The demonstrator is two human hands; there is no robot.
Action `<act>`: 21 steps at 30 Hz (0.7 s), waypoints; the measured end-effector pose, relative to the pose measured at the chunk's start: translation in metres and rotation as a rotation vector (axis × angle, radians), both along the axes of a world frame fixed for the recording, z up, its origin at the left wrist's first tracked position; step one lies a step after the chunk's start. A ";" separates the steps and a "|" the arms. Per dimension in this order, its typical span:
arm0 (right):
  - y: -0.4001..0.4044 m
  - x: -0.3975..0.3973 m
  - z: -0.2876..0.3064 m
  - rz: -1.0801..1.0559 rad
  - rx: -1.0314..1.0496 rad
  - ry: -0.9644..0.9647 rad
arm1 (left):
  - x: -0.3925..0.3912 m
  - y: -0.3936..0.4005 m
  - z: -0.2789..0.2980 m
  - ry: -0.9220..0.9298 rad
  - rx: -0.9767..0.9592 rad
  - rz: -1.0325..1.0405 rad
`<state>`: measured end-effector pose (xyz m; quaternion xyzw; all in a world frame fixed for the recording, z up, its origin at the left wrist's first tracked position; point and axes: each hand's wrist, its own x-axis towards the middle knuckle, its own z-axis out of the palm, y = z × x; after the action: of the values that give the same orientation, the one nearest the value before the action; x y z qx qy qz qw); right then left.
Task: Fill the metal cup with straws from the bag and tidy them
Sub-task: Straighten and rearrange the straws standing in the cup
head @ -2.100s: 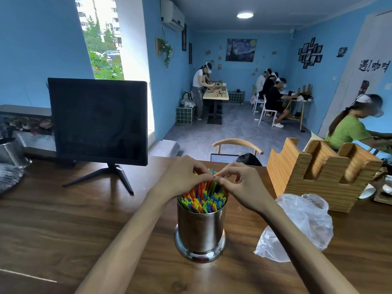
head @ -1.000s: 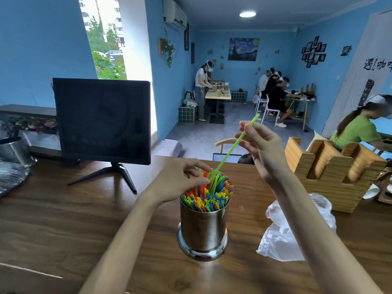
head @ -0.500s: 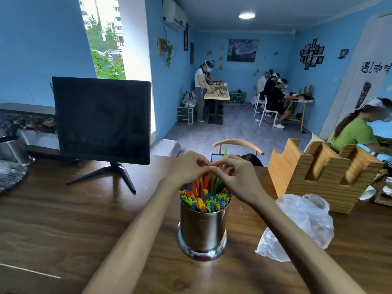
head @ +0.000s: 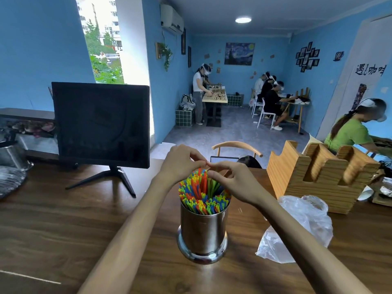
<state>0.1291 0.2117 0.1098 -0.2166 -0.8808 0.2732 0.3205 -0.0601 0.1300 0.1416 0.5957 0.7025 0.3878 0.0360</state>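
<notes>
A shiny metal cup (head: 202,234) stands on the wooden table (head: 63,225), packed with colourful straws (head: 201,196) that stick out above its rim. Both hands hover over the far side of the bundle. My left hand (head: 180,164) has its fingers curled and its thumb and fingertips pinch the tips of the tallest straws. My right hand (head: 231,183) comes in from the right, curled the same way, and its thumb and forefinger meet the left fingertips at those tips. A crumpled clear plastic bag (head: 301,225) lies to the right of the cup, under my right forearm.
A dark monitor (head: 99,122) on a stand is at the back left. A wooden slotted holder (head: 318,177) stands at the back right, behind the bag. A metal pot (head: 10,155) sits at the far left edge. Several people work at tables across the room.
One second ago my right hand held a green straw high above the cup. It has come down and pushed the straw into the bundle. Both hands now meet over the straw tops.
</notes>
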 end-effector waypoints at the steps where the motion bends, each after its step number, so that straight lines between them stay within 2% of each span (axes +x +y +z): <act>1: 0.001 0.001 0.003 0.006 -0.021 -0.014 | 0.000 -0.002 0.002 -0.008 0.028 0.000; 9: 0.003 0.002 0.000 0.023 -0.004 -0.085 | 0.012 -0.024 0.042 -0.169 0.545 0.070; 14: -0.005 0.003 0.010 -0.039 -0.005 0.102 | 0.024 -0.040 0.060 -0.284 0.885 0.104; 15: -0.008 0.002 0.013 -0.014 -0.055 0.133 | 0.028 -0.043 0.061 -0.307 0.930 0.086; 17: -0.014 -0.001 0.021 0.106 -0.327 0.212 | 0.031 -0.049 0.059 -0.331 0.906 -0.001; 19: -0.016 -0.004 0.030 0.224 -0.624 0.344 | 0.030 -0.053 0.055 -0.346 0.731 -0.146; 21: -0.012 -0.006 0.038 0.268 -0.818 0.502 | 0.025 -0.053 0.049 -0.361 0.547 -0.239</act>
<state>0.1233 0.1995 0.1482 -0.1371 -0.6169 0.6790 0.3736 -0.0350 0.0769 0.1903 0.5834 0.4799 0.6538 0.0437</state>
